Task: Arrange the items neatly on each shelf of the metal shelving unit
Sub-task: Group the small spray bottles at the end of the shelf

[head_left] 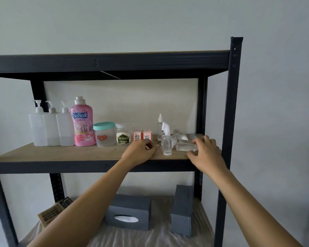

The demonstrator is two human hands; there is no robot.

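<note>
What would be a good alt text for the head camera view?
A person's right hand grips a clear plastic spray bottle lying on its side on a wooden shelf of a black metal shelving unit; the left hand rests, fingers curled, beside upright small clear spray bottles.

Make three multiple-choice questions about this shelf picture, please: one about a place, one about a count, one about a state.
1. Where does the pink bottle stand?
A. right of the white pump bottles
B. on the lower shelf
C. beside the ink boxes

2. How many white pump bottles are there?
A. two
B. three
C. five

3. How is the small clear bottle at the right hand?
A. upright
B. lying on its side
C. inside a jar

Answers:
1 A, it touches the last pump bottle.
2 B, three pump heads show.
3 B, it lies flat on the shelf board, fingers around it.
</note>
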